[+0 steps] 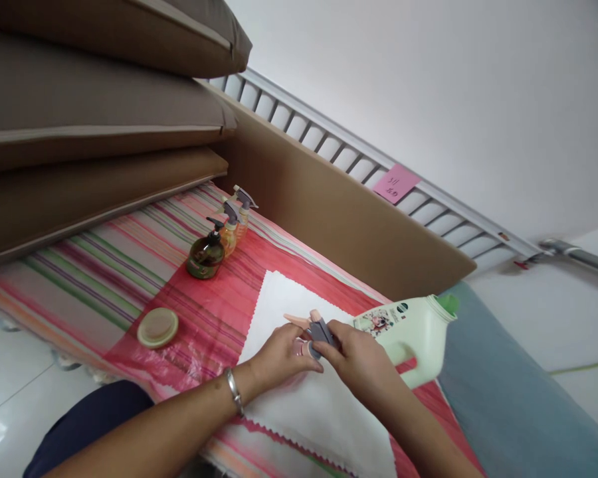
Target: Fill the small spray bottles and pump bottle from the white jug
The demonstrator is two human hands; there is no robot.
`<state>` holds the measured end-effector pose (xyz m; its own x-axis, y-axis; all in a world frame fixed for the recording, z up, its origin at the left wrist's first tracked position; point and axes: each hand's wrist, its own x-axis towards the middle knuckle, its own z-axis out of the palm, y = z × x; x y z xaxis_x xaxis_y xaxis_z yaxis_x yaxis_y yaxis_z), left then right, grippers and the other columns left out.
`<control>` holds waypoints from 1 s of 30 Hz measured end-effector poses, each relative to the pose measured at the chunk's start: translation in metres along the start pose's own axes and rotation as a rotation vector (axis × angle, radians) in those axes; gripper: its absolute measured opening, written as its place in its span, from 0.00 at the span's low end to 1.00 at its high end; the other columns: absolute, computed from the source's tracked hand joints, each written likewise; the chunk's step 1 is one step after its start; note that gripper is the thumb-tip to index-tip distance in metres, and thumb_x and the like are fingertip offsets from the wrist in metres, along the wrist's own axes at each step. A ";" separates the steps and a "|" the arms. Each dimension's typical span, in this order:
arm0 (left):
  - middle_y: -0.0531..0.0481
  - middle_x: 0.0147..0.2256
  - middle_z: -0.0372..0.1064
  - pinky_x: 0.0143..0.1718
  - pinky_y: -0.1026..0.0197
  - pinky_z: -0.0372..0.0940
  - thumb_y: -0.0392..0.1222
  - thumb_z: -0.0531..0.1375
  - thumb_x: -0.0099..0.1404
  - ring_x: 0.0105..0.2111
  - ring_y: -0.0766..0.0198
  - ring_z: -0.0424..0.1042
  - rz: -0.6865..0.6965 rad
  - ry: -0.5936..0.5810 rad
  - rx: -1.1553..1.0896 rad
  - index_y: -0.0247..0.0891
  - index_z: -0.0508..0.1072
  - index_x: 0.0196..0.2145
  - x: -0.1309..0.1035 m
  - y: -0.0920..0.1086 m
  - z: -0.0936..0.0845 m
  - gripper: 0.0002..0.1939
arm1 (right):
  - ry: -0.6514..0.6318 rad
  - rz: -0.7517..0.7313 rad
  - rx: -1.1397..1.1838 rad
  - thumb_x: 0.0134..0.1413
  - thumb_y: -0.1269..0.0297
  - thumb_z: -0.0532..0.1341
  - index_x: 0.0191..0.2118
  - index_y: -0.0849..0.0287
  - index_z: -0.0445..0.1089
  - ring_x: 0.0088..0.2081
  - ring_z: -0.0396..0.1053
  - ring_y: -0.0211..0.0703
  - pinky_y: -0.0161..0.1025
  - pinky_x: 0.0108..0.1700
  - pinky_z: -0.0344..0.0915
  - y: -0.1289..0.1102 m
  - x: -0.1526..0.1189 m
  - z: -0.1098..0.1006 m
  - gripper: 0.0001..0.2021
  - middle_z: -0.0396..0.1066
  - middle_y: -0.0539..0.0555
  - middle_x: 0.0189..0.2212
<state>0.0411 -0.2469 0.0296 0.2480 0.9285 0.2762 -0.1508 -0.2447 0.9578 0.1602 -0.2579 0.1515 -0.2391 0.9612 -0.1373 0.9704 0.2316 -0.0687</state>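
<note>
Left hand (278, 353) around spray bottle (298, 346), right hand (353, 348) on grey spray head (322, 330)

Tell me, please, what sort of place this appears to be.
It looks like a room in a home, perhaps a bedroom or living room, though I can't be certain: there are stacked cushions, a striped cloth and, along the white wall, what seems to be a radiator.

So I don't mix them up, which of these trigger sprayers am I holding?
The sprayer above the white cloth, gripped by your left hand and right hand. The other two sprayers stand untouched beyond the dark pump bottle.
</note>
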 end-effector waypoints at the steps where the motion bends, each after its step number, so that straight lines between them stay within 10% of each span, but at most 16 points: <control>1: 0.49 0.38 0.71 0.45 0.59 0.61 0.39 0.67 0.48 0.41 0.58 0.68 0.011 -0.051 -0.049 0.36 0.73 0.38 0.001 0.000 -0.001 0.17 | 0.003 0.002 -0.005 0.53 0.63 0.55 0.27 0.56 0.63 0.26 0.64 0.40 0.34 0.27 0.48 0.000 0.000 0.000 0.06 0.70 0.50 0.25; 5: 0.49 0.39 0.72 0.47 0.58 0.59 0.42 0.61 0.56 0.43 0.57 0.67 0.103 -0.204 -0.057 0.38 0.74 0.38 0.001 0.000 -0.006 0.11 | 0.007 0.004 0.004 0.53 0.62 0.55 0.26 0.56 0.61 0.26 0.64 0.40 0.34 0.27 0.49 0.003 0.000 -0.001 0.07 0.69 0.49 0.24; 11: 0.48 0.39 0.71 0.43 0.58 0.61 0.43 0.69 0.44 0.40 0.56 0.67 0.011 0.013 0.093 0.36 0.72 0.40 -0.002 -0.003 0.000 0.24 | 0.009 -0.002 0.017 0.53 0.61 0.55 0.27 0.56 0.63 0.26 0.64 0.40 0.34 0.27 0.49 0.003 -0.001 0.001 0.07 0.70 0.49 0.24; 17: 0.50 0.37 0.72 0.44 0.61 0.61 0.43 0.61 0.56 0.40 0.59 0.68 0.071 -0.279 -0.102 0.36 0.75 0.37 0.004 0.000 -0.009 0.11 | 0.006 0.007 0.005 0.53 0.62 0.55 0.26 0.56 0.62 0.26 0.64 0.40 0.34 0.27 0.49 0.003 -0.001 0.001 0.07 0.70 0.49 0.24; 23: 0.51 0.36 0.70 0.40 0.62 0.61 0.40 0.69 0.44 0.38 0.59 0.67 -0.002 -0.052 0.036 0.36 0.73 0.37 0.001 0.001 -0.001 0.20 | 0.005 0.006 0.014 0.53 0.62 0.55 0.26 0.56 0.62 0.25 0.64 0.39 0.34 0.27 0.48 0.001 -0.002 0.001 0.07 0.69 0.49 0.23; 30: 0.55 0.29 0.65 0.36 0.65 0.61 0.35 0.62 0.52 0.33 0.64 0.64 0.021 -0.296 -0.136 0.36 0.74 0.31 0.006 -0.001 -0.009 0.07 | -0.019 -0.027 0.027 0.53 0.62 0.55 0.27 0.56 0.62 0.27 0.65 0.40 0.34 0.28 0.49 0.003 -0.001 0.000 0.06 0.70 0.49 0.25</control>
<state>0.0347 -0.2385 0.0294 0.5079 0.7975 0.3258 -0.2802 -0.2046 0.9379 0.1631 -0.2579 0.1511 -0.2656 0.9517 -0.1538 0.9625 0.2527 -0.0988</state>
